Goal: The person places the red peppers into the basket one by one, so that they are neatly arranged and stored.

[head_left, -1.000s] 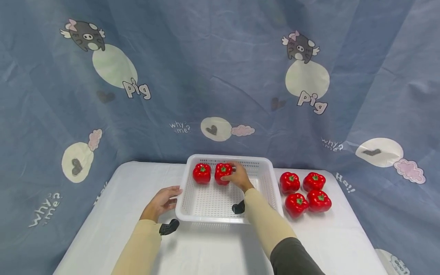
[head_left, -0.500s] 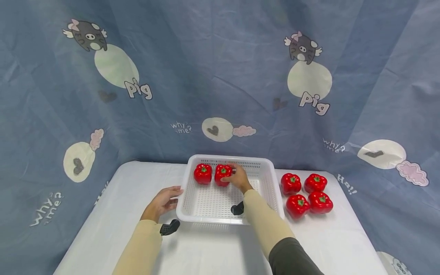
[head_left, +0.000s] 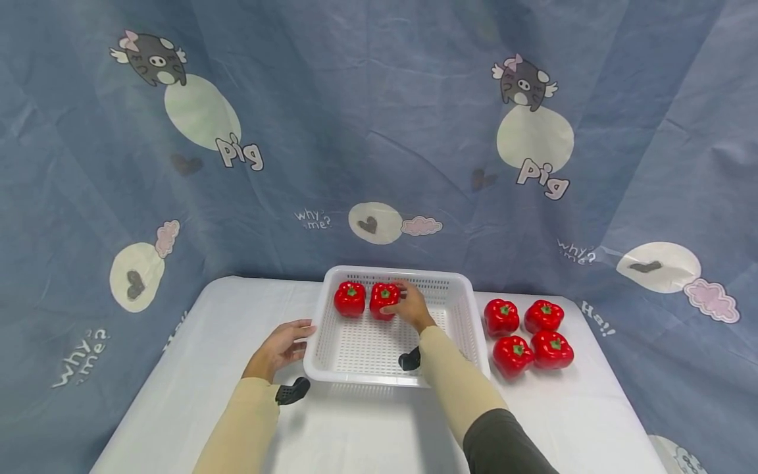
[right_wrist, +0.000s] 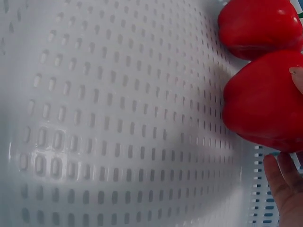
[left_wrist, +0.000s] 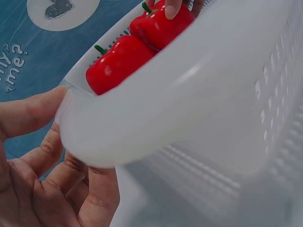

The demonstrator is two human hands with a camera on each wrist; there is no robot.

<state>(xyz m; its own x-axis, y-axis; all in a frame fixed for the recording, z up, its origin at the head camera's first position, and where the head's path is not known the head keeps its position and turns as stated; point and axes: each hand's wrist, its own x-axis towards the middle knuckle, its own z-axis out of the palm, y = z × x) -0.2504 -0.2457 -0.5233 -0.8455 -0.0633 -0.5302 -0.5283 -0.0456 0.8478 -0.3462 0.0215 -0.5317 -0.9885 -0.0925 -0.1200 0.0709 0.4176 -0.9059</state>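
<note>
Holding, head view: my right hand [head_left: 412,307], angled in from the right, grasps a red bell pepper [head_left: 382,296] inside the white perforated basket [head_left: 367,349], beside a second bell pepper [head_left: 349,301].
Basket rim [left_wrist: 137,120], left wrist view: my left hand [left_wrist: 45,198] pinches it, thumb opposite fingers; plastic probably springy.
Pepper skin, right wrist view: glossy, probably slippery, light; I'd span its widest flanks.

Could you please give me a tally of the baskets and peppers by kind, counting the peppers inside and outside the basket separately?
White basket: 1
Red peppers inside the basket: 2
Loose red peppers to the right of the basket: 4
Total: 7
</note>
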